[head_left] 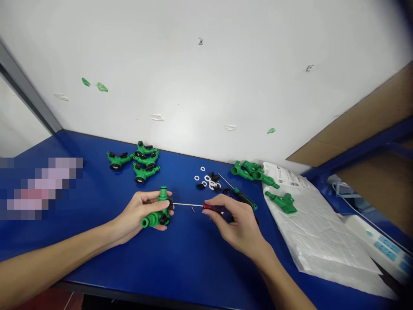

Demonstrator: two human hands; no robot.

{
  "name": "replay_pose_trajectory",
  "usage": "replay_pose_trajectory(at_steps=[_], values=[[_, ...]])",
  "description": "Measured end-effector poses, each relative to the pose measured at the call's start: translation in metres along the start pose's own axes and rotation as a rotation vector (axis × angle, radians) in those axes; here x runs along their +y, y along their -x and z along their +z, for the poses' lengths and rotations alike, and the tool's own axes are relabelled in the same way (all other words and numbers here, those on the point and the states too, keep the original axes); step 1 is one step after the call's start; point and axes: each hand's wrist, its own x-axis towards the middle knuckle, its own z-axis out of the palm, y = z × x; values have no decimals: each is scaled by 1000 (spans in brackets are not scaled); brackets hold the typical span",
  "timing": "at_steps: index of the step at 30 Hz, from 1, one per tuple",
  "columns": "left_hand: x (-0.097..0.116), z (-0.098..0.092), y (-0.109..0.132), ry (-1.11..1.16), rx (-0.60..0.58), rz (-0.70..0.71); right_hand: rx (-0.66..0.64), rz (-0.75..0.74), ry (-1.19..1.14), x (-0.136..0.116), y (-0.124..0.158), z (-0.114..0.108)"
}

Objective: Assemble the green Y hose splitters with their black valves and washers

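Observation:
My left hand [137,211] is closed round a green two-way hose splitter [156,217] with black valve knobs, held above the blue table. My right hand [237,221] grips a screwdriver [189,205] by its dark red handle. The thin shaft points left, and its tip meets the black knob [171,203] on the splitter's right side. Just below the shaft lies a small screw [193,210]. Behind my right hand rests another screwdriver with a green and black handle [244,198], partly hidden by the hand.
Several splitters with black knobs [145,172] stand at the back left. White ring washers [207,178] and small black parts [200,186] lie mid-table. Green splitter bodies [247,170] sit at right, one [284,202] on a white plastic bag [309,228]. A power strip [377,241] is beyond.

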Motion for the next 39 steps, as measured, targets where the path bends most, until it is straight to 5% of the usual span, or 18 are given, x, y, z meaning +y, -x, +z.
replay_pose_trajectory(at_steps=[10,18,24,33,39], values=[[3,-1,-2,-13,19,38,-157,108,120,-3,-2,-1],[3,0,-1,-26,0,-3,-71,-50,65,1,3,5],[13,-5,-6,121,-73,-55,-114,80,178,2,-4,4],[15,-25,-10,142,-269,19,36,270,59,7,-6,3],[22,-20,-7,-67,-144,-2,68,311,3,10,-6,3]])
